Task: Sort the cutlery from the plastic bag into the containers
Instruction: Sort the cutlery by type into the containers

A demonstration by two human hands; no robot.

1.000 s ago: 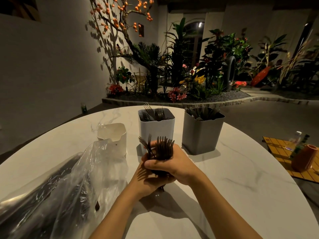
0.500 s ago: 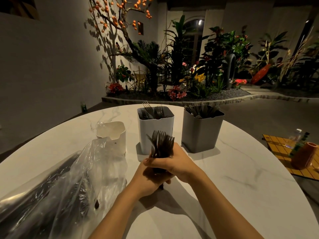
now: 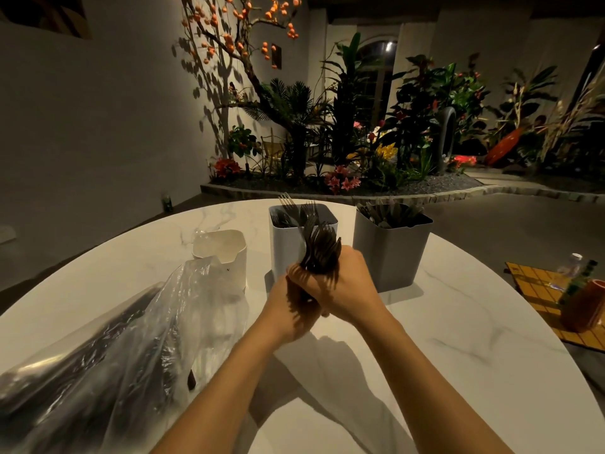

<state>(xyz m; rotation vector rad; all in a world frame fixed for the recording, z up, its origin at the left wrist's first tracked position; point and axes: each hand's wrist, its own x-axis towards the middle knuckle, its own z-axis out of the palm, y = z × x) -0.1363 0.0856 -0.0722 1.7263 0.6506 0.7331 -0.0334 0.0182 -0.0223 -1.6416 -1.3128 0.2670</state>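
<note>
Both hands meet above the middle of the white marble bench (image 3: 458,339), wrapped around one bundle of dark forks (image 3: 322,249). Right hand (image 3: 340,286): fingers curled tight over the handles from the right, back of the hand toward the camera. Left hand (image 3: 294,309): lower and to the left, fingers closed around the lower part of the same handles. Neither hand shows any gap; both are clamped on the bundle. Tines point up and away, fanned slightly, tilted toward the white container (image 3: 288,250).

White container stands just beyond the hands, with forks already in it, tines up. Grey container (image 3: 391,253) just to its right, holding dark cutlery; type hard to make out in the dim light. A smaller cream container (image 3: 226,253) sits to the left of the white one; contents not visible.

Clear plastic bag (image 3: 124,348) lies on the bench at left, its mouth against the cream container, with dark cutlery still inside. One dark piece (image 3: 191,379) pokes out at the bag's near edge.

Beyond the bench edge at right: a yellow mat (image 3: 537,290) with an orange-brown vessel (image 3: 586,306).
</note>
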